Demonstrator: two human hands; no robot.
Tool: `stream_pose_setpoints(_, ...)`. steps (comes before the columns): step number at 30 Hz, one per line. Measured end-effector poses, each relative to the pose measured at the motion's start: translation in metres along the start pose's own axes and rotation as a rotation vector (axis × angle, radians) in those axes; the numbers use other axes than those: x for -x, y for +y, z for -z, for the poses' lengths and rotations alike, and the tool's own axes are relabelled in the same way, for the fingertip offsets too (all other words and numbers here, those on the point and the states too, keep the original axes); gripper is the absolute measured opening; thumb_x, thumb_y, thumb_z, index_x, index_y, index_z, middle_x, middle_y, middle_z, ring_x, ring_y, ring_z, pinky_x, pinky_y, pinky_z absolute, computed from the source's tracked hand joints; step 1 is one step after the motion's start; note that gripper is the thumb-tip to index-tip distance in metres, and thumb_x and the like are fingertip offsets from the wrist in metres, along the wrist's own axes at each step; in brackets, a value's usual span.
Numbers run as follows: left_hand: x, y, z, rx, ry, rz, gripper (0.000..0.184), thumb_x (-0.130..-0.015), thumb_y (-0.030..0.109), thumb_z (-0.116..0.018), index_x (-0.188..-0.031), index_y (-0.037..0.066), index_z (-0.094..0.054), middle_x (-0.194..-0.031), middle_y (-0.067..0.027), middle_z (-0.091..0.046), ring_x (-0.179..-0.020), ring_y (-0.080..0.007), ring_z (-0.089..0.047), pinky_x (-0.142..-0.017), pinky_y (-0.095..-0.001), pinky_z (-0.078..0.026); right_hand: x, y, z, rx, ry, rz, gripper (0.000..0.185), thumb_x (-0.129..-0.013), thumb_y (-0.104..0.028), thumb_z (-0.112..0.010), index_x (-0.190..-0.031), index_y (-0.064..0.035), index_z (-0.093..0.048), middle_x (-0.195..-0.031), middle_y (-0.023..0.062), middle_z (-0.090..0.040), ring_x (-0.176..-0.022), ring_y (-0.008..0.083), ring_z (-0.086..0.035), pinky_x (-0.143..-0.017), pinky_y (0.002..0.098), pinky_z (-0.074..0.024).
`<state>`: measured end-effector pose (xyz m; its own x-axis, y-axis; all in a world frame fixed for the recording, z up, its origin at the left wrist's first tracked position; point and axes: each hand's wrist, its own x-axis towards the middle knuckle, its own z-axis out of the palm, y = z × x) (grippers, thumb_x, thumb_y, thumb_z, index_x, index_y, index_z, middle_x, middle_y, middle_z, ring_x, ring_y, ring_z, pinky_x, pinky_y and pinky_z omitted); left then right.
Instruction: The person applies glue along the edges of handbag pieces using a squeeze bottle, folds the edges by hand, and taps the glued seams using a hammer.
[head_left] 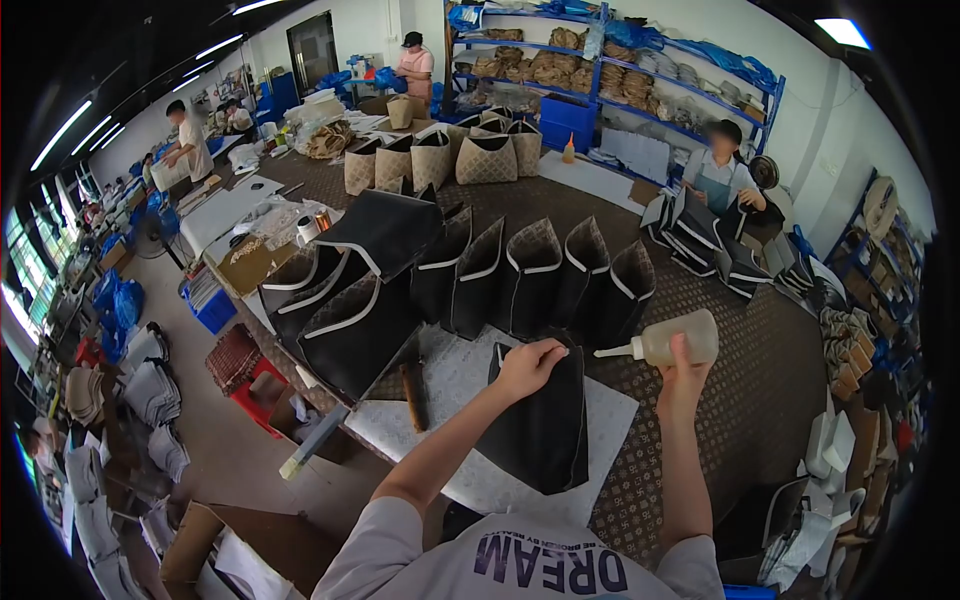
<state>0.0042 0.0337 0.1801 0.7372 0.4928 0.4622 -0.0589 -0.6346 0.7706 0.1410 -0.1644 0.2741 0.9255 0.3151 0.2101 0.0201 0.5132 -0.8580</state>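
Shirt (520, 565) nearest; bottle (695, 335) in right grip (682, 384), bag (545, 440) under left grip (532, 368).

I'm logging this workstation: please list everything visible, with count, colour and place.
squeeze bottle: one, cloudy white, in right hand
front bag: one, black, under left hand
sheet: one, white, under front bag
tool: one, brown, left of front bag
open bags: several, black, behind front bag
table: one, brown, centre
beige bags: several, beige, far side
shelves: several, blue, at back
people: four or more, variously dressed, beyond
left hand: one, bare, on front bag
right hand: one, bare, around squeeze bottle
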Motion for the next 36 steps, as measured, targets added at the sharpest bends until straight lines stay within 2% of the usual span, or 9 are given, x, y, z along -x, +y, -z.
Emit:
stream_pose_setpoints(5, -0.001, 0.006, 0.003, -0.013, -0.027, 0.041, 0.018, -0.094, 0.026, -0.059, -0.097, 0.01, -0.067, -0.081, -0.0125, -0.067, -0.072, -0.0335, -0.064, -0.062, -0.0404, -0.049, 0.0, 0.0, 0.001, -0.015, 0.022, -0.006, 0.074, -0.087, -0.022, -0.075, -0.142, -0.0094, -0.026, -0.136, 0.0113, -0.04, -0.123, 0.0252, -0.047, -0.095, 0.0425, -0.0495)
stream_pose_setpoints(10, -0.002, 0.007, 0.003, -0.034, -0.024, 0.041, 0.018, -0.094, 0.026, -0.059, -0.095, 0.01, -0.066, -0.077, -0.0144, -0.065, -0.07, -0.0343, -0.064, -0.06, -0.0417, -0.048, -0.003, 0.0, 0.002, -0.013, 0.031, -0.019, 0.074, -0.087, -0.02, -0.075, -0.141, -0.0087, -0.026, -0.136, 0.0113, -0.041, -0.123, 0.0257, -0.048, -0.096, 0.0432, -0.0491)
stream_pose_setpoints(15, -0.002, 0.008, -0.007, -0.035, -0.023, -0.017, 0.015, -0.092, 0.024, -0.061, -0.089, 0.01, -0.067, -0.07, -0.0142, -0.063, -0.065, -0.0344, -0.063, -0.056, -0.0425, -0.047, -0.017, 0.014, 0.009, 0.044, -0.05, 0.046, 0.077, -0.085, -0.011, -0.075, -0.145, -0.0137, -0.026, -0.137, 0.01, -0.041, -0.125, 0.0235, -0.045, -0.101, 0.0404, -0.0447)
stream_pose_setpoints(16, -0.002, 0.011, -0.008, -0.028, -0.025, -0.024, 0.015, -0.091, 0.024, -0.061, -0.089, 0.01, -0.067, -0.07, -0.014, -0.063, -0.065, -0.0341, -0.063, -0.056, -0.0423, -0.047, -0.017, 0.014, 0.007, 0.048, -0.057, 0.043, 0.082, -0.083, -0.01, -0.077, -0.145, -0.0114, -0.024, -0.137, 0.01, -0.041, -0.125, 0.0225, -0.045, -0.103, 0.0384, -0.0425)
stream_pose_setpoints(19, -0.002, 0.014, -0.009, -0.045, -0.041, -0.015, 0.014, -0.091, 0.023, -0.062, -0.089, 0.01, -0.068, -0.069, -0.0131, -0.063, -0.064, -0.0334, -0.063, -0.055, -0.0413, -0.047, -0.018, 0.017, 0.003, 0.126, -0.113, 0.137, 0.088, -0.079, -0.016, -0.081, -0.145, -0.0063, -0.022, -0.137, 0.0121, -0.039, -0.124, 0.0226, -0.044, -0.105, 0.0375, -0.0402)
stream_pose_setpoints(23, -0.002, 0.019, -0.009, -0.057, -0.062, 0.007, 0.015, -0.091, 0.023, -0.062, -0.088, 0.01, -0.068, -0.069, -0.0129, -0.064, -0.064, -0.0327, -0.064, -0.056, -0.0408, -0.048, -0.018, 0.023, 0.0, 0.176, -0.11, 0.159, 0.09, -0.079, -0.018, -0.082, -0.144, -0.0073, -0.021, -0.136, 0.0127, -0.038, -0.124, 0.0232, -0.043, -0.105, 0.0381, -0.0403)
stream_pose_setpoints(36, -0.005, 0.007, -0.013, -0.026, -0.05, -0.046, 0.014, -0.09, 0.022, -0.062, -0.088, 0.009, -0.068, -0.072, -0.0125, -0.065, -0.065, -0.033, -0.064, -0.057, -0.0411, -0.049, -0.027, 0.037, 0.001, 0.26, -0.147, 0.218, 0.087, -0.08, -0.016, -0.08, -0.142, -0.0042, -0.021, -0.135, 0.0143, -0.038, -0.123, 0.0234, -0.044, -0.104, 0.037, -0.0405)
